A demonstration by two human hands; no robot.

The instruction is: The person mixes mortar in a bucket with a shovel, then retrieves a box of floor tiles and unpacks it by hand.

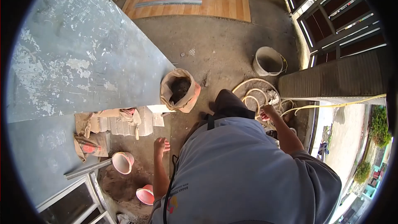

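Bowls lie closest: a nearer pink bowl and a second pink bowl sit on sandy ground by a metal bar; their contents cannot be made out. Just above them the left hand hangs with fingers spread, holding nothing. The right hand is at the coiled hose; whether it clasps it I cannot tell. Beyond the hands, an open paper sack holds dark powder against the wall corner. Farther off stands a grey bucket, its inside dark. Farthest lies a wooden board bearing a long straightedge.
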